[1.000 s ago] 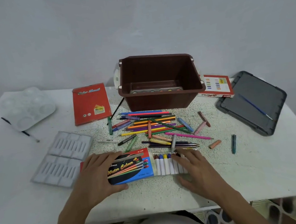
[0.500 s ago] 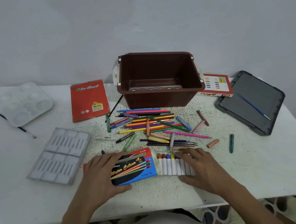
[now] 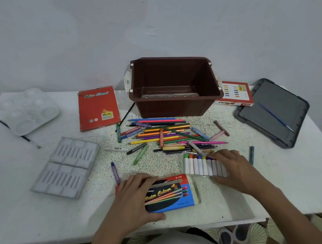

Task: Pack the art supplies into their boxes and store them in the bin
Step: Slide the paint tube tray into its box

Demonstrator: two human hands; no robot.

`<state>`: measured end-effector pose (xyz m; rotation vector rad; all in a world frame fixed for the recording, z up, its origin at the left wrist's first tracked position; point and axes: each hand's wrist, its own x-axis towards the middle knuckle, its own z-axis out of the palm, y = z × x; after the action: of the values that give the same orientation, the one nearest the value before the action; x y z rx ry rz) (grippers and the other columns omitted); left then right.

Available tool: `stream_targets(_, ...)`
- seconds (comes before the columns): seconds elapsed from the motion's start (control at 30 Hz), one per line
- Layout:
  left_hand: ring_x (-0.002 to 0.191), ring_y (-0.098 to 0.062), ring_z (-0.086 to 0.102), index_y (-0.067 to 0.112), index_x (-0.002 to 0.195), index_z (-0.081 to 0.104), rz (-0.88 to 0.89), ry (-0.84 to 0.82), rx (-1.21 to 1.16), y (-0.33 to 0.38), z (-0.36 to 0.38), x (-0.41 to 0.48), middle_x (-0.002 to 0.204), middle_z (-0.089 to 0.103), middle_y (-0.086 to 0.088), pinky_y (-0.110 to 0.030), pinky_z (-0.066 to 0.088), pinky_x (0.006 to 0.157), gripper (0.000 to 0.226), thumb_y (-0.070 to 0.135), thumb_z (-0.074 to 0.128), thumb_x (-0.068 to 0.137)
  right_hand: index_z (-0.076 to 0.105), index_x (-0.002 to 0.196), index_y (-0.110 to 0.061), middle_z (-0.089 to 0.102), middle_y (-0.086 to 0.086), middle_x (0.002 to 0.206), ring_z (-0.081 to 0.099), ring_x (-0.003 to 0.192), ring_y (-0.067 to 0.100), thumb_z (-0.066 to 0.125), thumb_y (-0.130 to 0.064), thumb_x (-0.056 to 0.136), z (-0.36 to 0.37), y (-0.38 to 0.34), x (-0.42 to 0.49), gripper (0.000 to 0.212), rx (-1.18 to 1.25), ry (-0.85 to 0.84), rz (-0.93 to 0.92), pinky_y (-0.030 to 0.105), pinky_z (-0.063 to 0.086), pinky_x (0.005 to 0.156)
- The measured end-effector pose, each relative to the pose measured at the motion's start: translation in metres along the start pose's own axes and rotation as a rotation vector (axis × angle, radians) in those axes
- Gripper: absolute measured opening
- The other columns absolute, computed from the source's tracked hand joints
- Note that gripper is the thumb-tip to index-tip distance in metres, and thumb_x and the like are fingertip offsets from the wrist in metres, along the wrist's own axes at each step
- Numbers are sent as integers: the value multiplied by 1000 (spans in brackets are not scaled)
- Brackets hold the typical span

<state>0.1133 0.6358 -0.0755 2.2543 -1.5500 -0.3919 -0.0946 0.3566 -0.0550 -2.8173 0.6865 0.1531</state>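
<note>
My left hand grips the blue and red water colour box near the table's front edge. My right hand holds a clear tray of water colour pens, which lies apart from the box, up and to its right. Loose coloured pencils and crayons lie scattered in the middle. Behind them stands the brown bin with a flat palette case inside.
A red colour pencil box and a white palette lie back left. A grey crayon tray lies left. The oil pastels box and the grey bin lid with a blue brush lie right.
The pen tray has come fully out of the water colour box and now lies up and right of it under my right hand. My left hand drew the box nearer the table's edge.
</note>
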Motion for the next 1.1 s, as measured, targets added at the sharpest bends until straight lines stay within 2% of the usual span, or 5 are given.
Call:
stream_targets(0.13,112,-10,48,35,133,48,17,-11,38,-1,13,8,122,52,11,-34,41,90,99,87,56,50,46,142,-29,54,-1,131,49,112,24,71,-55,79,-5,6,3,72,-20,-29,7,40,46,90)
stream_targets(0.5,115,-10,39,31,141,48,111,16,69,-27,8,23,126,46,9,-33,35,95,102,95,46,61,47,142,-26,52,0,142,49,121,30,67,-58,79,-3,5,-1,74,-42,-30,10,47,47,94)
stream_targets(0.63,119,-8,36,33,142,47,121,-5,50,-38,1,25,129,48,10,-34,32,98,102,96,47,62,50,138,-26,59,-3,128,51,114,23,68,-64,77,1,5,-2,74,-2,-31,2,39,48,91)
stream_targets(0.93,120,-8,41,32,140,51,82,45,43,-48,-4,23,129,50,12,-28,27,99,98,95,47,66,43,143,-33,49,-11,127,40,120,15,72,-48,83,-23,-7,-21,68,88,22,30,26,39,84)
stream_targets(1.1,118,-9,43,32,139,52,82,59,32,-47,-4,24,126,50,12,-23,22,98,96,95,47,66,46,141,-37,53,-8,130,48,114,18,63,-57,81,-24,-22,-29,66,68,-4,-72,29,42,84)
